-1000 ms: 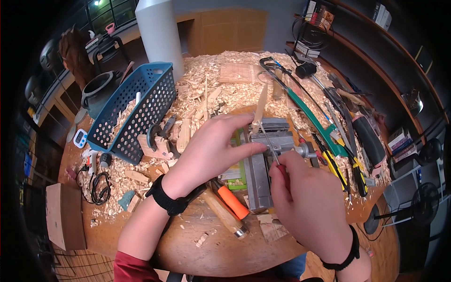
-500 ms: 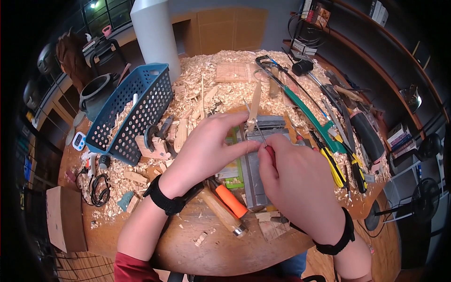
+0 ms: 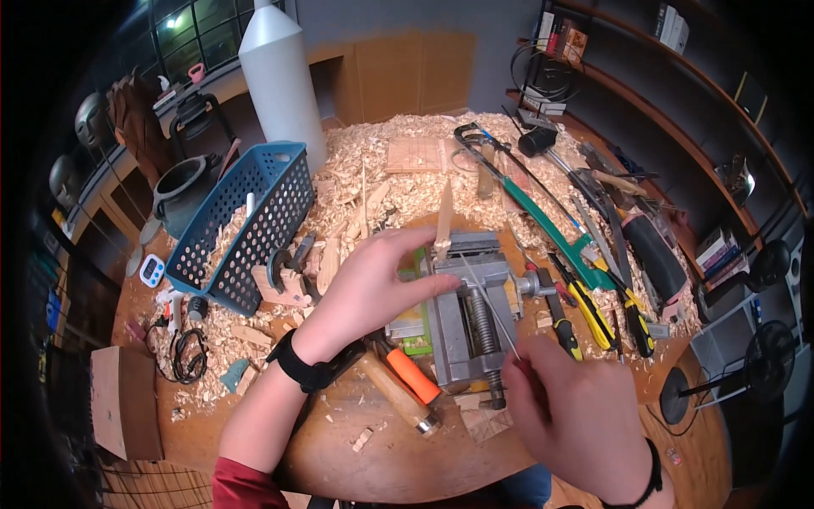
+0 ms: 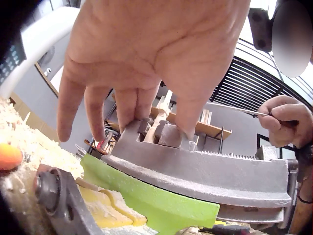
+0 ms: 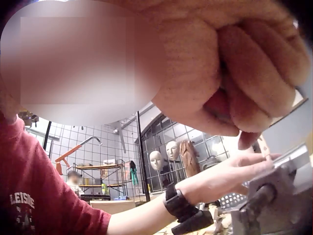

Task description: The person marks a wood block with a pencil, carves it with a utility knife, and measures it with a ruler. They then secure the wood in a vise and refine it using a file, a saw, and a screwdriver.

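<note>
On the worktop, toward its near edge, a vise holds a pointed wooden piece, long axis rising, beside the nearer, straight-fingered left hand; the right hand grips a slim-shafted tool.

The right hand is drawing the thin metal tool back toward the table's near right edge.

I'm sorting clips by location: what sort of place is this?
Probably a woodworking workshop: a metal vise holds a slim wooden piece, wood shavings cover much of the table, and a green saw lies nearby.
</note>
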A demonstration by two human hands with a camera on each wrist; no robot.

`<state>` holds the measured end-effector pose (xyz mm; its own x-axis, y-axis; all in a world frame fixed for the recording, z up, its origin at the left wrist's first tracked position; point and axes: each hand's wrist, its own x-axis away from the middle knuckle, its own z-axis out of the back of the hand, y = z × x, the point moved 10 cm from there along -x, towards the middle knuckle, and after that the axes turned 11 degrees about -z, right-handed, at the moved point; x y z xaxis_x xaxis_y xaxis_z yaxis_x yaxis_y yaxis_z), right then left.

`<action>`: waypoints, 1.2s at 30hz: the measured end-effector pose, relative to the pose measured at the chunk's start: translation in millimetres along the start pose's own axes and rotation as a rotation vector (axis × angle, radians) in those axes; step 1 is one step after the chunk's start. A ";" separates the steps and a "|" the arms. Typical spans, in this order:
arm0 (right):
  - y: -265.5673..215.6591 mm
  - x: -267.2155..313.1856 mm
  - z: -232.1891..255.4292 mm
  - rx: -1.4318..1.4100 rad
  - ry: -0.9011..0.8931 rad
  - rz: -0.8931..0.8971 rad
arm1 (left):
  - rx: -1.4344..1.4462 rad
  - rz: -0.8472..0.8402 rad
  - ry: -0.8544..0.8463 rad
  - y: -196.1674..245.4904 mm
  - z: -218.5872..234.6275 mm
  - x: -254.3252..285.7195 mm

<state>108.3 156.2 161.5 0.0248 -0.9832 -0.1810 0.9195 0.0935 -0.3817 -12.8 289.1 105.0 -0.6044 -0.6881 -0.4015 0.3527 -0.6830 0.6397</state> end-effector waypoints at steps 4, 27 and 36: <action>29.5 19.4 22.0 -0.099 0.014 -0.172 | -0.046 -0.012 0.015 4.1 14.7 3.8; 159.5 -24.3 -34.6 0.029 0.014 -0.182 | -0.208 -0.057 0.119 27.5 30.1 5.5; 145.8 -21.6 -27.5 -0.006 -0.036 -0.162 | -0.276 -0.045 0.101 28.7 36.4 15.6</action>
<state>231.0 195.4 84.9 -0.1094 -0.9904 -0.0844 0.9104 -0.0658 -0.4085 -38.1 267.7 140.9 -0.5545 -0.6668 -0.4978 0.5164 -0.7449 0.4225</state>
